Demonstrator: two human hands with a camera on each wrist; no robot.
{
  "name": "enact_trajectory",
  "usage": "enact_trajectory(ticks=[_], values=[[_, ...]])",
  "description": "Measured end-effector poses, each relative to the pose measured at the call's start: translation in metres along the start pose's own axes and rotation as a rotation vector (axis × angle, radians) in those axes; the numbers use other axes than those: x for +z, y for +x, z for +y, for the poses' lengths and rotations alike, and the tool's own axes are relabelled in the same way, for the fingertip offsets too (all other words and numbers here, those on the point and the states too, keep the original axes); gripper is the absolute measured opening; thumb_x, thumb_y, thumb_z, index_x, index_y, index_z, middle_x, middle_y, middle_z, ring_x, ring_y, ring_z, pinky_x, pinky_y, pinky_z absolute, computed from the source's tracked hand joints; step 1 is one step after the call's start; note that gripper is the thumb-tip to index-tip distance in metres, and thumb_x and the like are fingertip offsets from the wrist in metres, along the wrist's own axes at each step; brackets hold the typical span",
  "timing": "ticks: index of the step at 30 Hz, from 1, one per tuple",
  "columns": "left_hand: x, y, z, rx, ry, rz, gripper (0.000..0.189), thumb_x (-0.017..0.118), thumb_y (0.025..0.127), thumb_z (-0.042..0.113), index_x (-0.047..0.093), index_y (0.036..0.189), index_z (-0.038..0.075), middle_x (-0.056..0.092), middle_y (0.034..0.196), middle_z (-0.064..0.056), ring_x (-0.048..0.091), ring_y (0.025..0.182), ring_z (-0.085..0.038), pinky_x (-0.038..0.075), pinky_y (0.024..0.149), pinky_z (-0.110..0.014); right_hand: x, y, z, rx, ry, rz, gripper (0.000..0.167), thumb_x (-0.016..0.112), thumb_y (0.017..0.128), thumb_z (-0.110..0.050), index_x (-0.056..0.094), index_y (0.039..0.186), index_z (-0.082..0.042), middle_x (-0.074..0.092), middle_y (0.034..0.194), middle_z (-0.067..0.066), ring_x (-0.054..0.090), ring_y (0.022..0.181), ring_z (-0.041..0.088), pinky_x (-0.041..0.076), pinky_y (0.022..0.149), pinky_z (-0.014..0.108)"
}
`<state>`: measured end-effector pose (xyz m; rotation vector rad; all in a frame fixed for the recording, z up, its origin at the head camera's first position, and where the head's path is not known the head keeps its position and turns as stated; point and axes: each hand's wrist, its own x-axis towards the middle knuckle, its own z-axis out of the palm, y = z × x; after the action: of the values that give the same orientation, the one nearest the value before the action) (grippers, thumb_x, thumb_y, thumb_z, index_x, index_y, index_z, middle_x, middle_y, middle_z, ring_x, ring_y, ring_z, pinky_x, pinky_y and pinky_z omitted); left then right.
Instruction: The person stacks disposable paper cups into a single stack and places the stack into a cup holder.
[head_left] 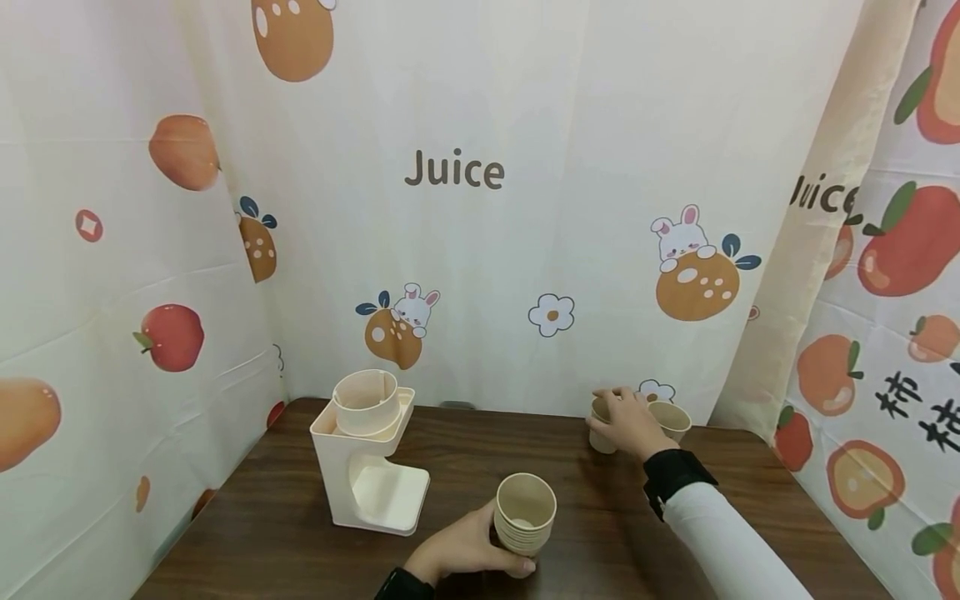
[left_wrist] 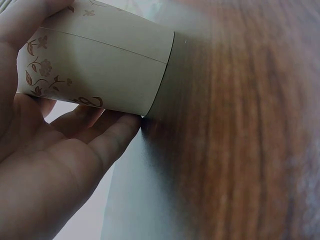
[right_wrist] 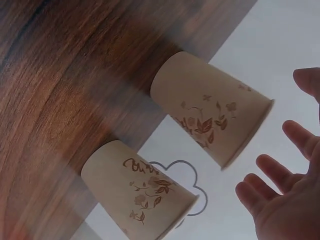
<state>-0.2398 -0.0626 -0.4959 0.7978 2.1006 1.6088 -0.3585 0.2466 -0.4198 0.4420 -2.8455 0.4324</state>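
My left hand (head_left: 467,546) grips a stack of beige paper cups (head_left: 525,504) near the front of the table, fingers on one side and thumb on the other. The left wrist view shows the flower print on the lowest cup (left_wrist: 100,60), whose base is at the wood surface. At the back right, my right hand (head_left: 628,423) is over a single paper cup (head_left: 602,437), with another paper cup (head_left: 670,418) just right of it. Both cups stand upright. In the right wrist view the fingers (right_wrist: 277,172) are spread and apart from the nearer cup's (right_wrist: 210,110) rim.
A cream plastic stand (head_left: 337,479) with a flat foot and a round cylinder (head_left: 367,404) on top stands at the left of the dark wooden table (head_left: 615,533). Fruit-printed curtains (head_left: 480,292) hang behind the table and along both sides.
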Motion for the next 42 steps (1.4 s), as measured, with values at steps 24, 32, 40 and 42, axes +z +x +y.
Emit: enact_trajectory(ticks=[24,32,40,42], values=[[0.001,0.001,-0.001,0.015,0.005,-0.002,0.077,0.086,0.08,0.022,0.043,0.143,0.028,0.061,0.125,0.008,0.054,0.119,-0.009,0.039,0.101,-0.033,0.013,0.013,0.011,0.053,-0.065,-0.109,0.052,0.067,0.096,-0.034,0.056,0.138,-0.006,0.05,0.131,0.036,0.045,0.119,0.055,0.041,0.093,0.07],[0.0,0.0,-0.001,0.006,0.001,0.014,0.076,0.086,0.079,0.022,0.044,0.142,0.028,0.062,0.123,0.009,0.055,0.117,-0.01,0.039,0.101,-0.036,0.007,0.012,0.004,0.06,-0.058,-0.141,0.047,0.067,0.095,-0.036,0.058,0.133,-0.009,0.054,0.121,0.033,0.048,0.113,0.051,0.044,0.089,0.067],[0.002,0.0,0.0,0.005,-0.011,0.008,0.075,0.086,0.079,0.021,0.045,0.142,0.029,0.062,0.124,0.008,0.054,0.118,-0.009,0.038,0.102,-0.036,0.003,0.01,0.003,0.05,-0.054,-0.153,0.046,0.068,0.095,-0.035,0.058,0.134,-0.011,0.054,0.119,0.032,0.048,0.11,0.05,0.045,0.087,0.066],[0.002,0.0,0.0,0.007,-0.013,0.005,0.076,0.086,0.079,0.021,0.044,0.142,0.028,0.062,0.125,0.007,0.054,0.118,-0.01,0.038,0.103,-0.037,0.001,0.008,0.002,0.042,-0.052,-0.153,0.046,0.068,0.095,-0.035,0.059,0.134,-0.011,0.054,0.119,0.031,0.049,0.11,0.049,0.045,0.086,0.066]])
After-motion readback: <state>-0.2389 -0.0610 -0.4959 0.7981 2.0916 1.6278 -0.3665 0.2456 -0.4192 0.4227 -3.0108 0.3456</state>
